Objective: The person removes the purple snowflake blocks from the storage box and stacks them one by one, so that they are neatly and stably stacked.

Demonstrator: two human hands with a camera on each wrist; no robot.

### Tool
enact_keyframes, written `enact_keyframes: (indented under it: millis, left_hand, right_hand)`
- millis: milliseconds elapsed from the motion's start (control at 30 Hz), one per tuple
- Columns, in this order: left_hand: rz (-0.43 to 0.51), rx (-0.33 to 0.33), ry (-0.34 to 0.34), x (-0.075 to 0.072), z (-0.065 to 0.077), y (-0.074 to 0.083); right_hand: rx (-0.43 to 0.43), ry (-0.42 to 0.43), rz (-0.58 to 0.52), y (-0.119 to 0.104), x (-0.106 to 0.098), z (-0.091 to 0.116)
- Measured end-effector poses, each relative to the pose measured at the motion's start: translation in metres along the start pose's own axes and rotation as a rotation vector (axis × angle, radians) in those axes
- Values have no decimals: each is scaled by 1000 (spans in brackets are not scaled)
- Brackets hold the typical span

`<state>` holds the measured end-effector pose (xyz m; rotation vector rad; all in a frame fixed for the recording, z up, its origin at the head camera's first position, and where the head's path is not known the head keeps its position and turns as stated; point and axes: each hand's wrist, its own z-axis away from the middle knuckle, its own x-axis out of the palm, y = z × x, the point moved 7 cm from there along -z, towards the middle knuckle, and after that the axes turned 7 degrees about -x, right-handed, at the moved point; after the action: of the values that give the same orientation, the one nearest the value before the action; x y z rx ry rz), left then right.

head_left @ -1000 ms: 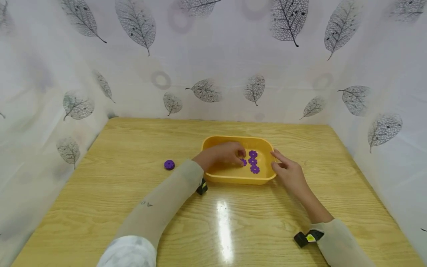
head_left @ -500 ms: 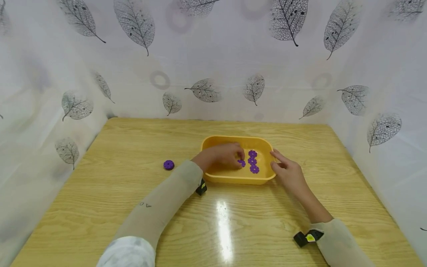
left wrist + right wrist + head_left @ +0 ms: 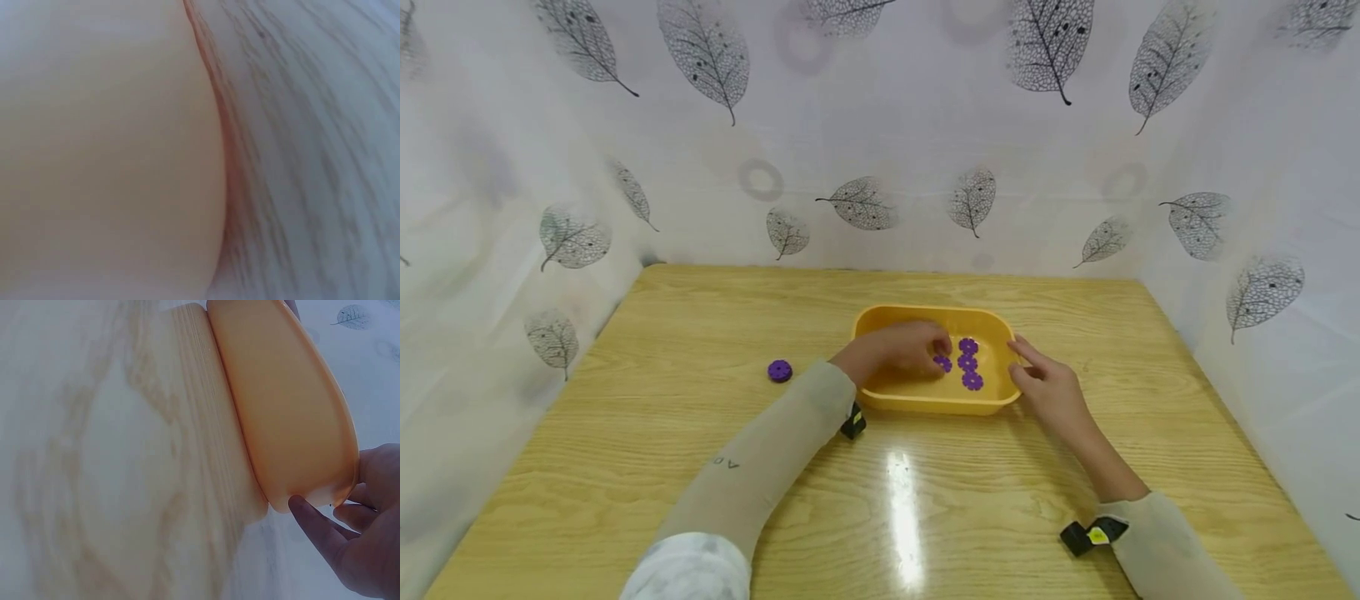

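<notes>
In the head view, a yellow plastic basin [image 3: 925,405] stands on the table. Reaching into it from the left, my left hand [image 3: 904,346] pinches a purple notched disc [image 3: 943,364] near its fingertips. Just right of that disc, three similar purple discs [image 3: 967,363] form a column on the basin floor. My right hand [image 3: 1054,392] grips the basin's right end. The right wrist view shows its thumb [image 3: 315,525] against the outer wall of the basin [image 3: 281,406], with other fingers at the rim. Only a blurred basin wall [image 3: 112,150] and wood grain fill the left wrist view.
Left of the basin, a thick purple notched disc [image 3: 780,371], perhaps a small stack, lies on the wooden table [image 3: 700,317]. Leaf-patterned cloth [image 3: 880,125] rises behind the table and along both sides. Light glares on the tabletop in front of the basin.
The disc at my left fingertips has shifted slightly left, away from the column of three. My right hand and the basin have hardly moved.
</notes>
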<state>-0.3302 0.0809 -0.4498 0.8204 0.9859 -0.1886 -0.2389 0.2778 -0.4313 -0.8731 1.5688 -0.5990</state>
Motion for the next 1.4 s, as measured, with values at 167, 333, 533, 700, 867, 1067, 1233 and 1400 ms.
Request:
enact_keyframes:
  millis: [167,333,533,700,867,1067,1233,1400]
  left_hand:
    - [-4,-36,5,0,4,-2]
    - [6,-42,13,-1,4,-2]
    - [2,-33,14,-1,2,-1]
    - [1,-19,19,-2,2,1]
    - [17,-2,16,-1,2,1]
    - [24,4,3,1,3,1]
    - [42,-17,-17,3,3,0]
    - [34,-17,-15,3,1,-1]
  right_hand:
    - [0,-1,-3,0,1,0]
    - [1,4,-2,-1,0,-1]
    - [6,5,-12,-1,-1,0]
    - [3,4,-8,-1,-1,0]
    - [-1,4,0,-1,-1,1]
    - [0,1,0,0,-1,1]
    - [5,-4,2,1,-1,0]
    - [13,-8,-1,2,0,0]
